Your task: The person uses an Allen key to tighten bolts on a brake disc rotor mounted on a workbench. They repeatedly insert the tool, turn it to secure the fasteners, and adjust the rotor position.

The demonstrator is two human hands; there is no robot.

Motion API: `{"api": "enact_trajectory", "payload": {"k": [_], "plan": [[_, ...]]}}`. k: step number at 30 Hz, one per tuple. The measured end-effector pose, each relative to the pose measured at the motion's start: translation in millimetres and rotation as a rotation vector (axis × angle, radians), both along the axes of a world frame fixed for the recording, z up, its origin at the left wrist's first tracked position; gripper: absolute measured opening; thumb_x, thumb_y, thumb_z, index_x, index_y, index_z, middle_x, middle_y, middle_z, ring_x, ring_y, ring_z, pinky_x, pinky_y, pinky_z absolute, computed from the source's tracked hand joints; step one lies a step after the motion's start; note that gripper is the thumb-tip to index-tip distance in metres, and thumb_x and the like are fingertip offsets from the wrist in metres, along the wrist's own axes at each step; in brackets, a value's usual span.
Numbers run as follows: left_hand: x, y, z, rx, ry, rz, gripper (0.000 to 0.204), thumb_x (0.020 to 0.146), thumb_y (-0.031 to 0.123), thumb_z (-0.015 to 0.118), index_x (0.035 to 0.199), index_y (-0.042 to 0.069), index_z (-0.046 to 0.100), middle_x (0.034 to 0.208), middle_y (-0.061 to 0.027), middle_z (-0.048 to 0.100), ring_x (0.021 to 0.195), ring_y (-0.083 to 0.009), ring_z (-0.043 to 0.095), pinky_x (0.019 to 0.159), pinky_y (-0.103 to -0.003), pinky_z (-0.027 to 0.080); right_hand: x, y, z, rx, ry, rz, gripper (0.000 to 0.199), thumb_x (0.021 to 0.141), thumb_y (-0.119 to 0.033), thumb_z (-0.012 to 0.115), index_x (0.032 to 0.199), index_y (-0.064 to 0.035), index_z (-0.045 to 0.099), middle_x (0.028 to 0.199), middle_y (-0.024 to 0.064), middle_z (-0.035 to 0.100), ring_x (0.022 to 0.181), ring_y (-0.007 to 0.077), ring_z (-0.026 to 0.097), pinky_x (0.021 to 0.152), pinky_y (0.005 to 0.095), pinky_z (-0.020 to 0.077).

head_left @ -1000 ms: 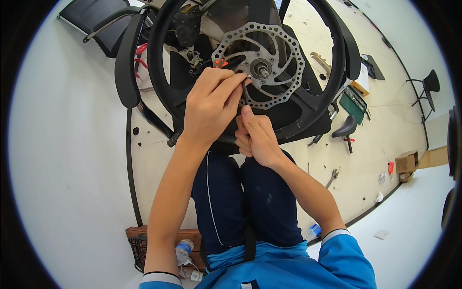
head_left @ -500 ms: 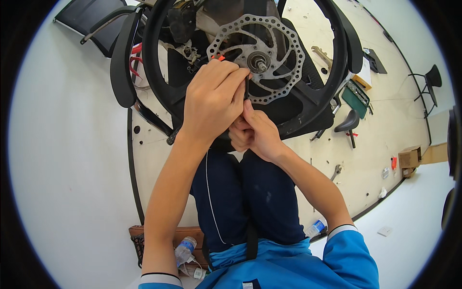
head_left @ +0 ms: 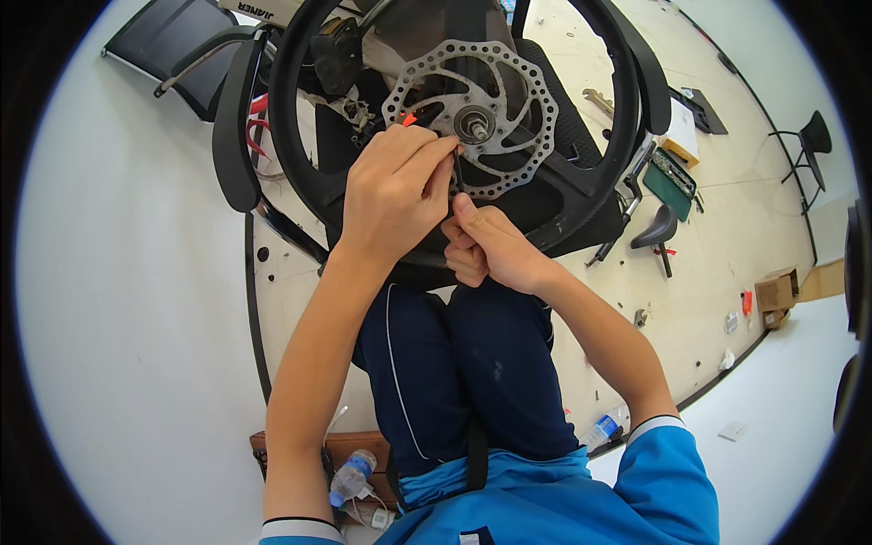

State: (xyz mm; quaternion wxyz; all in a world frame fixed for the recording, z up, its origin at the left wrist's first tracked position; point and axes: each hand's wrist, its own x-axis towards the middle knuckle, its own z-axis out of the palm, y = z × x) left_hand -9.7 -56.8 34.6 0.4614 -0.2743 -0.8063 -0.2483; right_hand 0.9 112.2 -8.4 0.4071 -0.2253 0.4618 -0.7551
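Pointing away from the lap [head_left: 505,377], the black rod [head_left: 458,171] tilts slightly left.

The brake disc [head_left: 500,125] was smooth, dull metal — the wheel [head_left: 284,100] had a matt finish. The trousers [head_left: 500,350] were cloth; the bottles [head_left: 351,476] were clear, glossy plastic.

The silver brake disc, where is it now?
In the head view, the brake disc is at upper centre, inside the black wheel rim, with the left hand at its lower left.
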Motion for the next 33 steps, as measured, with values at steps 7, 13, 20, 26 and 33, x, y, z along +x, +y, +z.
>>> {"api": "enact_trajectory", "payload": {"k": [7, 13, 20, 26, 33], "plan": [[6.9, 3.4, 1.8, 0.010, -0.013, 0.020, 0.024, 0.069, -0.011, 0.076, 0.091, -0.001, 0.073, 0.085, -0.0091, 0.068, 0.077, -0.0247, 0.066, 0.069, -0.033, 0.054, -27.6, 46.4, 37.4, 0.389, 0.111, 0.099, 0.058, 0.107, -0.056, 0.036, 0.066, -0.0160, 0.027, 0.055, -0.0081, 0.020, 0.046, 0.0069, 0.017, 0.044, 0.0265, 0.0161], [5.9, 5.7, 1.4, 0.020, 0.010, 0.024, 0.023, 0.070, -0.009, 0.075, 0.090, 0.000, 0.072, 0.085, -0.0083, 0.067, 0.077, -0.0244, 0.065, 0.069, -0.034, 0.052, -14.6, 23.6, 3.1, 0.151, 0.052, 0.017, 0.058, 0.106, -0.058, 0.035, 0.069, -0.0144, 0.026, 0.059, -0.0063, 0.019, 0.049, 0.0087, 0.017, 0.046, 0.0273, 0.0167], [4.0, -8.6, 7.3, 0.012, -0.095, -0.069, 0.016, 0.074, -0.004, 0.074, 0.089, 0.001, 0.073, 0.085, -0.0071, 0.067, 0.077, -0.0259, 0.064, 0.070, -0.034, 0.053, 23.6, -39.6, -12.5, -0.195, -0.089, -0.259, 0.058, 0.107, -0.058, 0.033, 0.070, -0.0144, 0.024, 0.059, -0.0033, 0.020, 0.051, 0.0113, 0.018, 0.049, 0.0288, 0.0197], [-8.7, -26.0, 65.1, 0.040, -0.131, 0.015, 0.020, 0.079, 0.008, 0.079, 0.098, 0.004, 0.075, 0.092, -0.0080, 0.069, 0.079, -0.0243, 0.066, 0.069, -0.032, 0.053, 22.0, -32.7, -14.0, -0.157, -0.066, -0.327, 0.053, 0.107, -0.045, 0.043, 0.067, -0.0137, 0.026, 0.057, -0.0024, 0.023, 0.051, 0.0118, 0.022, 0.050, 0.0281, 0.0224], [-72.5, -5.6, 63.1, -0.031, -0.426, -0.237, 0.026, 0.100, 0.027, 0.064, 0.111, 0.004, 0.068, 0.063, -0.0057, 0.057, 0.055, -0.0138, 0.049, 0.053, -0.029, 0.038, 18.0, -40.7, 2.1, -0.018, -0.149, -0.246, 0.048, 0.104, -0.024, 0.053, 0.063, -0.0136, 0.029, 0.055, -0.0041, 0.025, 0.049, 0.0087, 0.022, 0.048, 0.0276, 0.0204]]}}
